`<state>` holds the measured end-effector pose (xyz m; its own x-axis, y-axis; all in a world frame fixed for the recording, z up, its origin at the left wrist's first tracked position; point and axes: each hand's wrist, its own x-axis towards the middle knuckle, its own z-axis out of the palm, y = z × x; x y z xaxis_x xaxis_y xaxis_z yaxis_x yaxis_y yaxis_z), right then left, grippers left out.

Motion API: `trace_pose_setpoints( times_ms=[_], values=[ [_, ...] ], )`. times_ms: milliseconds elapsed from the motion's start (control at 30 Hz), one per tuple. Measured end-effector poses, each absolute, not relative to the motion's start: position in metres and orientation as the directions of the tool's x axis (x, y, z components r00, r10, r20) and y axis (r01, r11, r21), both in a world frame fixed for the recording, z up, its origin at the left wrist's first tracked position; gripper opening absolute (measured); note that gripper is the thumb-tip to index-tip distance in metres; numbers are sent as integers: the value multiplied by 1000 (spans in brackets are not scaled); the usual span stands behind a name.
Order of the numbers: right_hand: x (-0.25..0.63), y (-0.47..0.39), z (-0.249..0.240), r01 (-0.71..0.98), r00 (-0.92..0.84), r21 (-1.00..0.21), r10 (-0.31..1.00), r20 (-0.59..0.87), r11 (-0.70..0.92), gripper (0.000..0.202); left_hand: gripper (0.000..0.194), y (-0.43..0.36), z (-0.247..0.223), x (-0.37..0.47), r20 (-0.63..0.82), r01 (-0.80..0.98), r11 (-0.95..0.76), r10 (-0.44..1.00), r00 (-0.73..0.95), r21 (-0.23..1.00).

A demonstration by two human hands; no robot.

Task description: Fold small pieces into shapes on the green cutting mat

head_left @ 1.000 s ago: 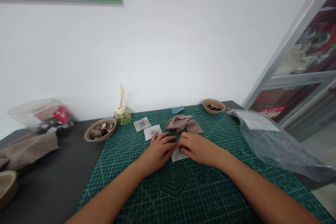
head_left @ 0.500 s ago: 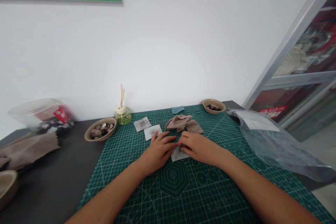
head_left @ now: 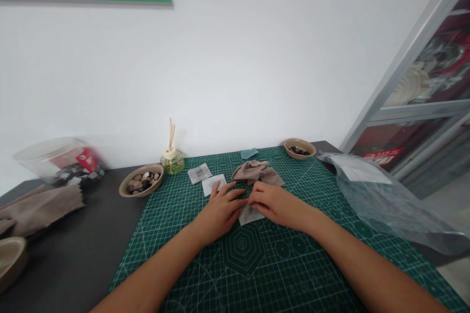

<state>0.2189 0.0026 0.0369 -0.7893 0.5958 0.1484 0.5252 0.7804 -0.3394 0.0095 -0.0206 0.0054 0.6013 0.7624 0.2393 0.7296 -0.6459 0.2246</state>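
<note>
My left hand (head_left: 219, 212) lies on the green cutting mat (head_left: 176, 239) with its fingers spread, some of them at the edge of a smudged white square (head_left: 250, 215). Pinched over that same square, my right hand (head_left: 273, 203) has its fingertips together beside my left fingers; anything between them is too small to make out. Behind the left hand lie two more smudged squares, a nearer one (head_left: 212, 184) and a farther one (head_left: 199, 173). A crumpled brown cloth (head_left: 251, 171) rests just behind the right hand.
Stones fill a bowl (head_left: 125, 190) at left, next to a reed diffuser (head_left: 172, 162). Another bowl (head_left: 311, 149) stands back right, near a blue piece (head_left: 249, 153). A plastic bag (head_left: 382, 205) lies right; a clear container (head_left: 47, 161), cloth (head_left: 44, 208) and bowl (head_left: 18, 266) are far left.
My right fingertips have shifted very slightly to the left over the white square. My left hand has barely moved.
</note>
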Motion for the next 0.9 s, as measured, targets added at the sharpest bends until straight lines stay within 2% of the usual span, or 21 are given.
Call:
trace_pose_setpoints(
  times_ms=[400,500,667,900],
  values=[
    [219,2,35,506,-775,-385,603,190,772,14,17,-14,10,-1,427,885,-463,812,398,56],
    [219,2,35,497,-781,-393,596,185,774,17,23,-15,7,0,411,878,-473,816,406,71],
    [219,2,34,503,-777,-382,599,194,775,17,33,-18,4,3,319,812,-577,789,525,90],
    [219,3,30,503,-773,-391,604,197,771,16,26,-13,5,-2,321,894,-448,847,424,2]
  ],
)
